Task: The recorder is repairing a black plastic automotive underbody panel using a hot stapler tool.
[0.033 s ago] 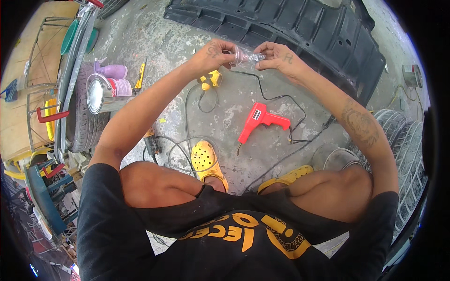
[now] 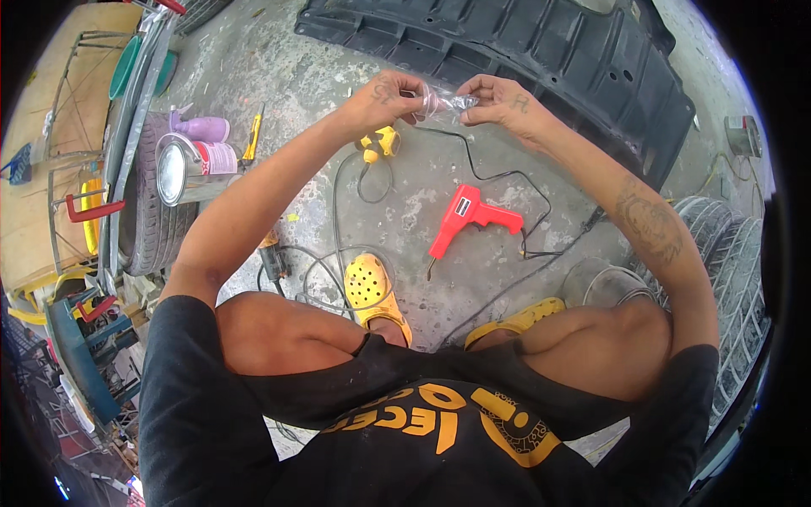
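Between my two hands, out in front of me, is a small clear plastic bag (image 2: 440,100) with shiny silvery bits in it, too small to make out. My left hand (image 2: 392,97) pinches one end of the bag between thumb and fingers. At the other end my right hand (image 2: 498,103) grips it, fingertips closed near the silvery part. Below them on the floor lies a red gun-shaped hot tool (image 2: 470,215) with a thin metal tip, its black cord running off to the right. A large black ribbed plastic panel (image 2: 541,63) lies just beyond my right hand.
On the left stand a metal can (image 2: 182,169), a purple spray bottle (image 2: 201,128) and a yellow cutter knife (image 2: 254,135) near a tire (image 2: 160,228). A yellow plug (image 2: 387,142) with looping cords lies on the concrete. Tires (image 2: 718,245) and a clear container (image 2: 601,283) are at right.
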Action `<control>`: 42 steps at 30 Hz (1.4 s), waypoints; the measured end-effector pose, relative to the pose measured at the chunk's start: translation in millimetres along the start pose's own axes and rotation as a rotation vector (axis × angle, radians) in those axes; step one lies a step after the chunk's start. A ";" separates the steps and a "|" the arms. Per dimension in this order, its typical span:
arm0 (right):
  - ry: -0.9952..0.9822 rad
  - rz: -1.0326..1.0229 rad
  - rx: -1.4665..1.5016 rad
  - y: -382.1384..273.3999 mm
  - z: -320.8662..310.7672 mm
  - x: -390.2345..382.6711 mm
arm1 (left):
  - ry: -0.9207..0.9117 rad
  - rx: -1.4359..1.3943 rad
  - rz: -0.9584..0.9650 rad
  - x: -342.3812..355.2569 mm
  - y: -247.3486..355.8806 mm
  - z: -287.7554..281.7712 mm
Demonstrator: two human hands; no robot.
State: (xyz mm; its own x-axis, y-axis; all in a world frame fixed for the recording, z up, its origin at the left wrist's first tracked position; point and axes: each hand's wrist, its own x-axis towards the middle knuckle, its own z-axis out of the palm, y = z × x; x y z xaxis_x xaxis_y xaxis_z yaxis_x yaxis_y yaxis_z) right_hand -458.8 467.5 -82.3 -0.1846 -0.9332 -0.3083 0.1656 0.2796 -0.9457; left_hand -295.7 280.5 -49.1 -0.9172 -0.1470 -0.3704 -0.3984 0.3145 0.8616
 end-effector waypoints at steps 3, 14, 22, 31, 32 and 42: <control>-0.008 0.004 0.009 1.6 -3.1 -0.3 | -0.025 -0.047 0.015 1.3 -1.9 -0.9; -0.149 0.095 0.134 6.6 -18.1 -7.8 | -0.100 -0.304 -0.002 3.9 -14.8 -0.6; -0.220 0.164 0.348 -5.9 -3.9 -9.1 | -0.111 -0.140 0.055 -1.5 -2.8 -3.5; -0.207 0.097 0.251 7.0 -12.4 -4.4 | -0.180 -0.077 0.035 -4.6 8.8 -7.4; -0.207 0.097 0.251 7.2 -13.0 -4.7 | -0.180 -0.077 0.035 -5.5 10.5 -7.0; -0.233 0.099 0.292 12.2 -19.5 -1.9 | -0.222 -0.149 -0.025 -10.3 17.6 -8.8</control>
State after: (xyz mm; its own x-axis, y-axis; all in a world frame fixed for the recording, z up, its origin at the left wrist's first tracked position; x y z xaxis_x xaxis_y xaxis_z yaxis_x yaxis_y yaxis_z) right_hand -475.2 477.0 -95.3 0.0654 -0.9404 -0.3336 0.4471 0.3265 -0.8327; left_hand -293.2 279.4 -27.0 -0.8934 0.0617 -0.4450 -0.4301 0.1691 0.8868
